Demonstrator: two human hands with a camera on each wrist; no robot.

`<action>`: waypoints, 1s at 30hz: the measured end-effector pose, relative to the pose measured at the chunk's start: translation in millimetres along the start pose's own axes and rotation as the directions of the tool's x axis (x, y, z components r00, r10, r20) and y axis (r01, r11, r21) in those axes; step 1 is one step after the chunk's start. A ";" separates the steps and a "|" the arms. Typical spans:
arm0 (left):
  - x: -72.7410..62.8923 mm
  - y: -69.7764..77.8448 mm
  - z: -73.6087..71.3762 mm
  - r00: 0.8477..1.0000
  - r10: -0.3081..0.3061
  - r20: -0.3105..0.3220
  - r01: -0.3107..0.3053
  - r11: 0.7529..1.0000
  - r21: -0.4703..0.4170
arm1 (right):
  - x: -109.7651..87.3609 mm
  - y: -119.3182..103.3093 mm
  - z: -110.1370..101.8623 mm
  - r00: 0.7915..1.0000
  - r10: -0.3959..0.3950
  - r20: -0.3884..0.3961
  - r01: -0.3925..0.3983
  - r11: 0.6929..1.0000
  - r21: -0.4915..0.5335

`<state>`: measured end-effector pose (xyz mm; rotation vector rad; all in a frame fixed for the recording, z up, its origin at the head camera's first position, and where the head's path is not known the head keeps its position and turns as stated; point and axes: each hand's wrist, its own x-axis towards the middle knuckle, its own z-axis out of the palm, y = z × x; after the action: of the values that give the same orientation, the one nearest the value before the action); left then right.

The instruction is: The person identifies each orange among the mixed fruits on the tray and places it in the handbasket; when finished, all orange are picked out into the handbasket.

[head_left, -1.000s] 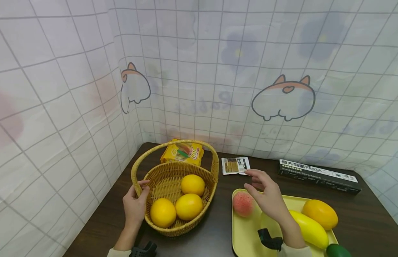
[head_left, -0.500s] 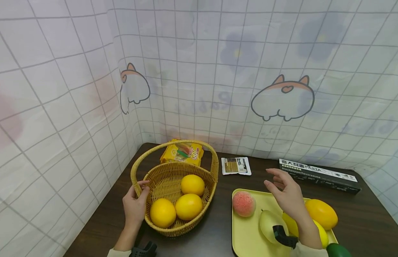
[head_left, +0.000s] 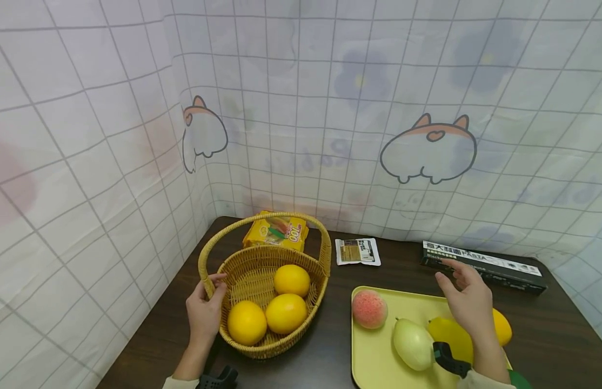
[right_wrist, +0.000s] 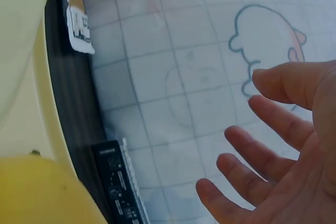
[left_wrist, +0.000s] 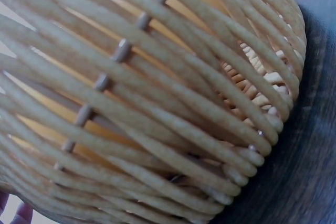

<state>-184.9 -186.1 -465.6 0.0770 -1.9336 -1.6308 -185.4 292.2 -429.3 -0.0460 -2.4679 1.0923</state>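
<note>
My left hand (head_left: 204, 313) grips the left rim of a wicker basket (head_left: 262, 352), at the foot of its arched handle; the thumb lies over the rim. Three yellow-orange round fruits, one a lemon-like fruit (head_left: 286, 313), rest in the basket. The woven wall (left_wrist: 157, 87) fills the left wrist view. Over the right part of a yellow tray (head_left: 374, 367) hovers my right hand (head_left: 472, 302), holding nothing, its fingers apart and loosely bent. Beneath and beside it on the tray lie a peach (head_left: 369, 309), a pear (head_left: 412, 344), a yellow fruit (head_left: 452, 337) and a partly hidden orange fruit (head_left: 502, 327).
Behind the basket sits a yellow snack packet (head_left: 276, 231). A small flat sachet (head_left: 358, 252) lies at the back middle, and a black pasta box (head_left: 495, 270) at the back right. A green item (head_left: 519, 380) shows partly by the tray's right edge. Patterned cloth walls (head_left: 301, 108) enclose the table.
My right hand has moved rightward, from above the peach to over the tray's right side, uncovering the peach and pear. The left hand and basket have stayed in place.
</note>
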 end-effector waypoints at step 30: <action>-0.3 -1.5 0.1 1.000 0.017 -0.013 -0.017 1.000 0.008 | -4.0 59.5 -47.2 0.791 0.585 -0.178 -0.595 0.804 -0.004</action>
<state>-185.2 -186.2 -467.1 0.0739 -1.9263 -1.6075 -171.2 365.2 -445.2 -0.9543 -2.3780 1.1824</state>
